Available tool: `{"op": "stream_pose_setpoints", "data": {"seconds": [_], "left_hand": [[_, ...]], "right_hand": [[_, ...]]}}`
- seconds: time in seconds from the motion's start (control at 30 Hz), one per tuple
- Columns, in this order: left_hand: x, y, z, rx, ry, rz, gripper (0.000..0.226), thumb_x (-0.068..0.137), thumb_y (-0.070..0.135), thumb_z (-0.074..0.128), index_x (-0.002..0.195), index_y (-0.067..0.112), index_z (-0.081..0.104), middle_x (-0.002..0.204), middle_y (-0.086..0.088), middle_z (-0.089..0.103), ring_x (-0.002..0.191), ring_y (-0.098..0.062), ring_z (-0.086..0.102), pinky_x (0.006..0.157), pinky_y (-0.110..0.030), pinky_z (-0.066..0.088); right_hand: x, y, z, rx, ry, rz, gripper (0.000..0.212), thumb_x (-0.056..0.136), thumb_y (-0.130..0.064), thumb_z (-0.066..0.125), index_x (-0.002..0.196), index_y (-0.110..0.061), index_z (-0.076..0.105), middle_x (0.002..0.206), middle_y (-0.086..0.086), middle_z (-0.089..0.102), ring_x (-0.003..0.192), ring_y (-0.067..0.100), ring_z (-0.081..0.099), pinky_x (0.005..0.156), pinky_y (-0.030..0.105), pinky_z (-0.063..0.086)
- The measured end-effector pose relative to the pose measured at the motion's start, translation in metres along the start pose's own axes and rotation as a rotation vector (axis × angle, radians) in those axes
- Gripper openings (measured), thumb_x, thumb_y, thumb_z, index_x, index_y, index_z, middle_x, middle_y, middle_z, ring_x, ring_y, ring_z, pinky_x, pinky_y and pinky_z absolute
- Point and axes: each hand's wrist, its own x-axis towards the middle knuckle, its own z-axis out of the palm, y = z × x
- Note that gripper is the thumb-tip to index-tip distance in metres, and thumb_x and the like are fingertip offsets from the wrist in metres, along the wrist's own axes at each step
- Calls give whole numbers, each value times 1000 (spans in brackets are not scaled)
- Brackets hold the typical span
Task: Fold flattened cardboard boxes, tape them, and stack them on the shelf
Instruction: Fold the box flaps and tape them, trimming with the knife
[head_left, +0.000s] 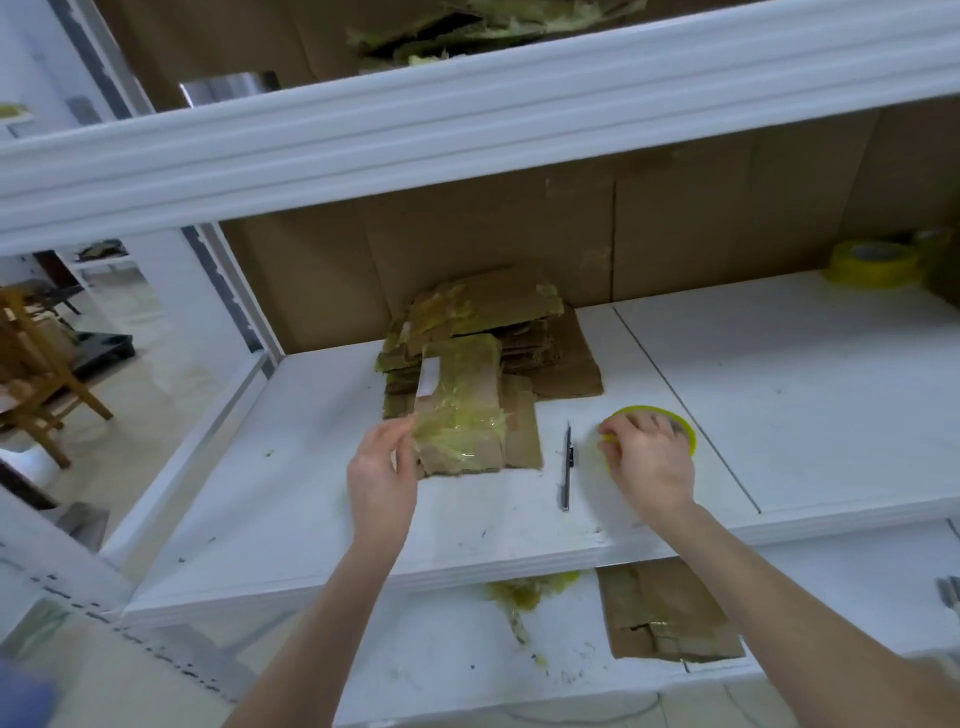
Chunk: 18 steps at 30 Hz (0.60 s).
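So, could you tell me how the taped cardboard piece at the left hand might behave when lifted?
The taped cardboard looks thin and flat, so probably light and bendy at its creases. Its glossy, wrinkled tape could feel slick or tacky. It should not roll.

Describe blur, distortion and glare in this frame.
Head view: wide-angle lens bows the upper shelf beam; a blue blur smears the bottom-left corner; yellowish tape on the flattened box glints; left hand and right hand on the tape roll look sharp.
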Motion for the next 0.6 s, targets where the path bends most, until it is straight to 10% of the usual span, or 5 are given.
{"op": "stream_pose_setpoints", "data": {"seconds": [0.2, 0.37, 0.6], "left_hand": [[-13, -12, 13, 116, -149, 72, 41, 93, -2, 49, 134, 3, 52, 138, -11, 51, 130, -23, 44, 109, -18, 24], [0, -14, 27, 139, -358, 32, 48, 99, 5, 38, 147, 4, 30, 157, -8, 22, 145, -22, 21, 111, -19, 17], [14, -36, 28, 83, -445, -38, 60, 99, 19, 47, 151, 7, 19, 149, -17, 36, 126, -32, 47, 96, -32, 39]], "right_hand": [[-23, -91, 18, 273, 79, -238, 35, 88, -10, 62, 123, -5, 62, 124, 13, 59, 109, 32, 59, 90, 41, 53], [-22, -132, 30, 183, -270, -118, 60, 103, -29, 35, 154, -10, 9, 162, 7, -2, 130, 25, 46, 95, 34, 46], [5, -131, 35, 68, -312, 20, 73, 100, -45, 41, 154, -9, 9, 127, 15, 59, 108, 31, 59, 82, 38, 46]]}}
